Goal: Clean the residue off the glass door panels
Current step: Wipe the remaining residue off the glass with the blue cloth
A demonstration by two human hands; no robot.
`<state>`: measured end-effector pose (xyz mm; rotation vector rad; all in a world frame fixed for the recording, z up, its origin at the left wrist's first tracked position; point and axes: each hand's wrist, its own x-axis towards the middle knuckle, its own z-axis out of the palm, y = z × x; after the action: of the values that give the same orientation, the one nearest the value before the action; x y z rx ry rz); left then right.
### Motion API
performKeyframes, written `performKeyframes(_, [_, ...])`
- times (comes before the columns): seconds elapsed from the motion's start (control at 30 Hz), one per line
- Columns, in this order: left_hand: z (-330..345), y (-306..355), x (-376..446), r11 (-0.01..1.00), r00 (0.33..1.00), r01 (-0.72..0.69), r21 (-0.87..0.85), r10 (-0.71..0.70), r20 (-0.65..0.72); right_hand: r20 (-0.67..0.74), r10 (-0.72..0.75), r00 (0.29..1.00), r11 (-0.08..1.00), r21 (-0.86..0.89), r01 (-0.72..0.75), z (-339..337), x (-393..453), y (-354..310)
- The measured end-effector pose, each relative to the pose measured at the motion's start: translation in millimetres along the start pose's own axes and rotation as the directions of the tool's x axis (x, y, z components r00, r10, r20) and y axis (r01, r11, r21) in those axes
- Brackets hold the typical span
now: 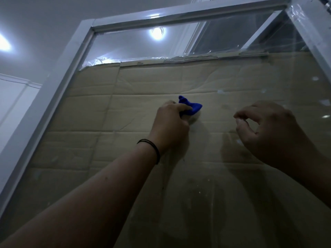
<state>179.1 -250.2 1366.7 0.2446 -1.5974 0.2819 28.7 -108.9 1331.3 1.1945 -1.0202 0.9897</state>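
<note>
A large glass door panel [232, 83] in a white frame [59, 83] fills the view, with brown cardboard behind most of it. My left hand [172, 122] grips a bunched blue cloth [191, 107] against the glass near the middle. My right hand [265, 127] is raised to the right of it, thumb and forefinger pinched together close to the glass; whether anything small sits between them I cannot tell. White specks of residue [221, 91] dot the right side of the panel.
Clear plastic film [279, 45] is crumpled along the top of the cardboard and the right frame. A ceiling lamp [157, 33] shines through the upper glass. A white wall [16, 97] lies to the left.
</note>
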Motion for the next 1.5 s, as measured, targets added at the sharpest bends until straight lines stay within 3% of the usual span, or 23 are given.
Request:
performKeyframes(0.07, [-13.3, -6.9, 1.8, 0.999, 0.999, -0.001, -0.032, 0.0, -0.041, 0.007, -0.002, 1.0, 1.0, -0.002, 0.002, 0.2, 2.1, -1.7])
performKeyframes(0.17, [-40.9, -31.8, 6.4, 0.997, 0.965, 0.048, -0.061, -0.062, -0.256, 0.007, -0.017, 1.0, 1.0, -0.017, 0.017, -0.3, 7.2, -6.6])
performKeyframes(0.23, [-55.4, -52.7, 10.2, 0.993, 0.94, 0.108, -0.037, -0.114, -0.321, -0.001, -0.019, 1.0, 1.0, -0.019, 0.019, 2.2, 10.1, -11.6])
performKeyframes(0.33, [-64.3, -76.3, 13.7, 0.988, 0.947, 0.154, 0.032, -0.138, -0.288, 0.011, -0.028, 1.0, 0.999, -0.03, 0.029, 11.8, 13.5, -22.7])
performKeyframes(0.5, [-58.6, -84.3, 13.7, 0.991, 0.971, 0.067, 0.118, -0.037, -0.235, 0.015, -0.047, 0.999, 0.998, -0.034, 0.048, 26.6, 14.4, -39.9])
performKeyframes(0.83, [-57.8, -83.3, 10.2, 0.989, 0.966, 0.073, 0.129, -0.038, -0.256, -0.004, -0.01, 1.0, 0.998, -0.065, 0.009, 29.7, 5.5, -35.8])
performKeyframes(1.07, [-25.8, -43.3, -3.3, 0.995, 0.975, 0.046, 0.089, -0.025, -0.223, -0.044, -0.002, 0.999, 0.998, -0.058, -0.001, 13.2, 9.1, -14.7])
performKeyframes(1.23, [17.7, 12.2, -26.7, 0.991, 0.984, -0.124, 0.059, 0.131, -0.125, -0.045, -0.008, 0.999, 0.999, -0.04, 0.006, 3.4, 3.7, 2.4])
performKeyframes(1.3, [20.9, 20.5, -25.6, 0.991, 0.987, -0.132, 0.025, 0.133, -0.087, -0.032, -0.016, 0.999, 0.999, -0.029, 0.015, -1.8, 1.9, 9.6])
performKeyframes(1.5, [-12.6, -0.5, -13.4, 0.998, 0.956, -0.038, 0.057, 0.053, -0.289, -0.017, -0.043, 0.999, 0.999, -0.009, 0.043, -24.0, -0.6, 28.0])
